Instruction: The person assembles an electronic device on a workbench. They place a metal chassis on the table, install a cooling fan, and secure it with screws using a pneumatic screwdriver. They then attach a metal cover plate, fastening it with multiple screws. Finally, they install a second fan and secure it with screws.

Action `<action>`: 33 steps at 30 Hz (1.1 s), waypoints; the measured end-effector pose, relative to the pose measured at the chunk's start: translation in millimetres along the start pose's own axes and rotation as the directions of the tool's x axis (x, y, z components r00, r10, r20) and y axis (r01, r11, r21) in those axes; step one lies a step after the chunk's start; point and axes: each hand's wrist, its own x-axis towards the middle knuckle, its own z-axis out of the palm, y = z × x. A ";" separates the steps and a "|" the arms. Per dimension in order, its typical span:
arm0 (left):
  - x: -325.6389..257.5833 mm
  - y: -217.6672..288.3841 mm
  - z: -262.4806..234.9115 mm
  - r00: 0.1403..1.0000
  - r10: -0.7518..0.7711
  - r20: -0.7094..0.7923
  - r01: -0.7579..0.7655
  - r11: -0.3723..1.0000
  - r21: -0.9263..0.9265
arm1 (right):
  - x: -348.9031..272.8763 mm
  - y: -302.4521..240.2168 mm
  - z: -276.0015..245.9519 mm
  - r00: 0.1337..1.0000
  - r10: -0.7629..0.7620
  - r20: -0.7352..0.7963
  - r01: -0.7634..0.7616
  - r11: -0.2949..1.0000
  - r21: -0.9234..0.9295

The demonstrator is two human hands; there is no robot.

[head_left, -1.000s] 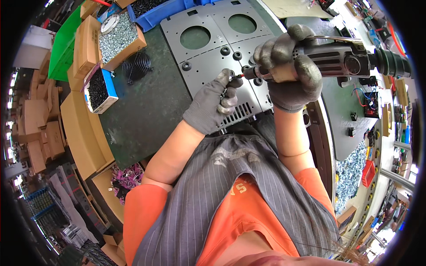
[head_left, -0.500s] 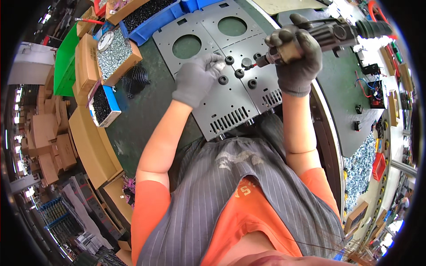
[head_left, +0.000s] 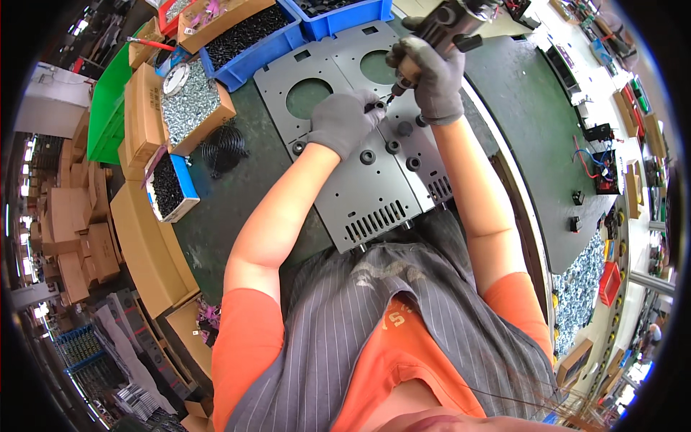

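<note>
Two grey metal panels (head_left: 374, 205) lie side by side before me, with round holes and slotted vents. My right hand (head_left: 435, 79), in a grey glove, is wrapped round a power screwdriver (head_left: 445, 29). Its bit points down at a black rubber foot (head_left: 379, 106) on the far part of the panels. Gloved too, my left hand (head_left: 340, 124) pinches that foot beside the bit tip; its fingers partly hide it. Several more black feet stand on the panels, among them one foot (head_left: 368, 157) nearer me and another foot (head_left: 413, 164) to its right.
Blue bins (head_left: 255, 47) of small black parts stand at the far edge. On the left are a cardboard box of silvery screws (head_left: 188, 97), a small box of black screws (head_left: 167, 183) and a black wire fan guard (head_left: 224, 150). A dark board (head_left: 536, 151) lies right.
My left hand has moved away from me and right, onto a foot. The right hand has brought the screwdriver left and farther away, its bit now at that foot. The panels sit slightly lower in view.
</note>
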 end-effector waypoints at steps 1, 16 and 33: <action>-0.1 -2.1 2.6 1.000 0.002 -0.020 -0.001 0.999 0.033 | 0.3 2.8 4.8 0.999 0.027 0.026 -0.027 0.999 -0.018; -11.5 -7.4 -5.9 0.980 -0.187 -0.067 0.110 0.792 -0.601 | 5.7 19.6 17.5 0.958 0.195 0.212 -0.157 0.971 -0.182; -106.1 -19.2 -4.7 0.919 -0.297 0.260 0.159 -0.324 -0.933 | -44.0 -45.1 13.3 0.984 -0.013 0.178 -0.032 0.968 0.249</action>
